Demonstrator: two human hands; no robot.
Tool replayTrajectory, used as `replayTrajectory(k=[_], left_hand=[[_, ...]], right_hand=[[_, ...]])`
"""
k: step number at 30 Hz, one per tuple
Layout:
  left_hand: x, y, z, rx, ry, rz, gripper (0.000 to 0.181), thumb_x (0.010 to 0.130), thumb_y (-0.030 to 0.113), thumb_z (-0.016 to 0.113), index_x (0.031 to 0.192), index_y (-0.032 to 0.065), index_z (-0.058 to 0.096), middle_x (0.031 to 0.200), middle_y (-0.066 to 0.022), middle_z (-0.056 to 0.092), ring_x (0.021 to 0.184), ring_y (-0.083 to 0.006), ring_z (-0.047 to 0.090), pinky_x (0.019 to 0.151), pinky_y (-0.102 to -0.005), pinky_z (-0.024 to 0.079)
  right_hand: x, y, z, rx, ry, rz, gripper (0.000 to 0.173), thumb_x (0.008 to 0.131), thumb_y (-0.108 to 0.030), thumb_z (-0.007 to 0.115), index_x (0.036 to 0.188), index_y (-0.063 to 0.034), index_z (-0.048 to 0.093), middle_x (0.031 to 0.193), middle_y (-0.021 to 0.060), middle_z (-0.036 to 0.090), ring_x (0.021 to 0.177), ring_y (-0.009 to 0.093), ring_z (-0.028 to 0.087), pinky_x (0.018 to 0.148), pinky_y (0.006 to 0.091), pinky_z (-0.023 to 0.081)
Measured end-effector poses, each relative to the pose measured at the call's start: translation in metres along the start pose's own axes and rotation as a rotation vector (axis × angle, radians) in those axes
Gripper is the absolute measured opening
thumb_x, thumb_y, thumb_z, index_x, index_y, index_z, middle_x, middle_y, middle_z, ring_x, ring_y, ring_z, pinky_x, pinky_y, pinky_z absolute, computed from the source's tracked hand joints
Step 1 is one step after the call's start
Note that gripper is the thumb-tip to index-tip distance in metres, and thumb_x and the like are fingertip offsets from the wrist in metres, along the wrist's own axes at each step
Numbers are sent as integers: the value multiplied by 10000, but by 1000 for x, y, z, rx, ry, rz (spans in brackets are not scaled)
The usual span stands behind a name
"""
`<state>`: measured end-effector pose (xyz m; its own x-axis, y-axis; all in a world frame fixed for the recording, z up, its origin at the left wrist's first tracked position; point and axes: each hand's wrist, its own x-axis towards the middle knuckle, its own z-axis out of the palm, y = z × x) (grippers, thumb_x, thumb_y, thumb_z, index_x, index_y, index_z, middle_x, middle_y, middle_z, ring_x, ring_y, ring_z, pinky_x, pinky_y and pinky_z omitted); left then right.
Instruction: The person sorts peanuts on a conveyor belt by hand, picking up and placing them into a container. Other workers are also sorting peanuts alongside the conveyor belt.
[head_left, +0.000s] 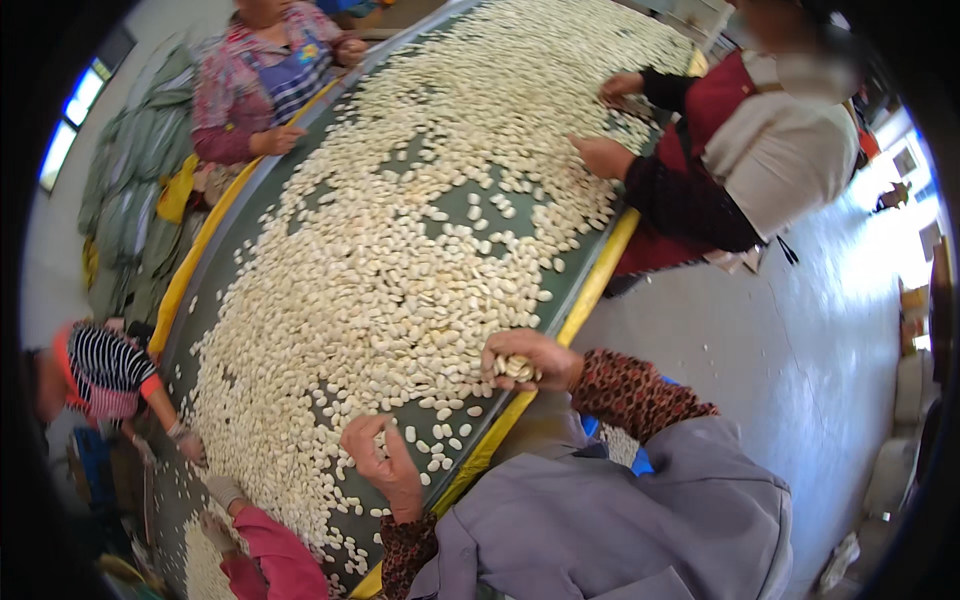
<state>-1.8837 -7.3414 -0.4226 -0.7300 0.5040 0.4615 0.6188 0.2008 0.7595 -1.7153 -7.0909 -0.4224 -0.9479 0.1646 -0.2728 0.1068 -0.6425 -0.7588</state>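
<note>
White beans (405, 300), flat and oval, are spread thickly over a long green sorting belt (442, 491). At its near edge, my right hand (534, 358) is curled around a small handful of beans (516, 367), palm side partly showing. My left hand (384, 461) hovers over the beans farther down the same edge. Its fingers are bent, with a gap between them and the thumb; whether a bean sits in that gap is hard to see. Scattered single beans (442, 431) lie on the green surface between my hands.
Yellow padding (577, 300) lines the belt's edges. One co-worker (720, 150) reaches in at upper right, another (270, 90) stands across the belt. A striped-sleeved person (112, 367) and pink-sleeved arms (277, 551) work at lower left. Green sacks (135, 180) are stacked behind.
</note>
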Motion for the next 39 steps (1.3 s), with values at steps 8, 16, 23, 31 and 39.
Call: replayTrajectory(k=[8,16,23,31,39], left_hand=[[-62,-52,-18,109,-143,-138,120,945,11,649,1050,-3,705,1041,-139,659,1066,-325,545,944,-436,445],[-83,-69,-63,258,-142,74,235,1020,193,656,1068,-32,705,1019,-223,687,937,-413,619,904,-506,479],[-63,-58,-56,96,-253,-202,328,1029,231,656,1131,-76,713,1082,-226,697,997,-380,641,944,-472,502],[13,-180,-68,-368,168,-768,479,1074,151,553,1502,-48,477,1507,-170,544,1362,-275,534,1110,-387,425],[148,-145,46,-271,-231,-798,723,1091,291,581,1674,71,213,1725,-174,218,1577,-352,251,1281,-512,282]], right_hand=[[-221,64,-178,-709,613,577,275,1002,-309,611,1025,-76,756,899,83,750,677,135,707,462,271,531],[-240,187,-161,-1391,739,665,499,904,-396,668,1348,-168,679,1292,209,644,1220,422,627,1019,550,523],[-103,51,-38,-1803,707,-572,219,901,-138,678,1101,-76,614,943,99,606,918,308,656,764,433,559],[8,37,-13,-1728,335,-767,192,881,-84,680,1061,-83,613,869,76,594,816,279,667,643,409,550],[23,79,-8,-1793,490,-543,195,947,-325,627,941,-140,567,818,80,574,704,295,642,536,457,503]])
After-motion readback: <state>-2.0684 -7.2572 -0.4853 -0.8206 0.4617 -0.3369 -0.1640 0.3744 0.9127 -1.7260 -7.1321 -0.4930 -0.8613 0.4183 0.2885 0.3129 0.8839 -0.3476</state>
